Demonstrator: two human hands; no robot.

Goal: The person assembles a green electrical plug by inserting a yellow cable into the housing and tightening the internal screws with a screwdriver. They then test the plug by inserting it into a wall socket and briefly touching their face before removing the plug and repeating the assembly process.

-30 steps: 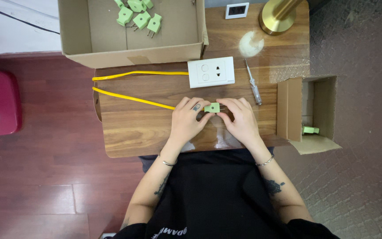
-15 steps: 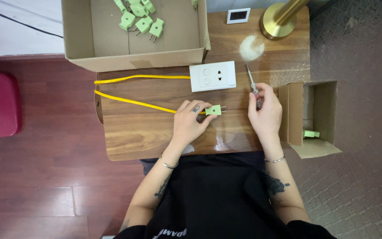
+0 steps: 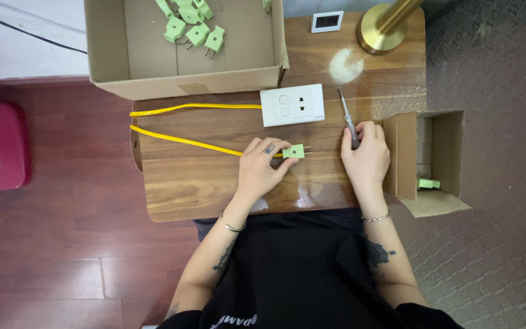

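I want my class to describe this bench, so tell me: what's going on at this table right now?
A person sits at a wooden table. The left hand holds a green plug on the end of a yellow cable. The right hand has its grip on a small screwdriver lying beside a white socket plate. More green plugs lie in a big cardboard box; one more sits in a small box on the right.

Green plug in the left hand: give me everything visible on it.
The green plug is small, blocky and pale green, plastic by its look. Metal prongs stick out of its right end, pointing toward the right hand. A yellow cable leaves its left end and loops back across the wooden table. The left hand pinches it at the fingers, just above the tabletop, below the white socket plate.
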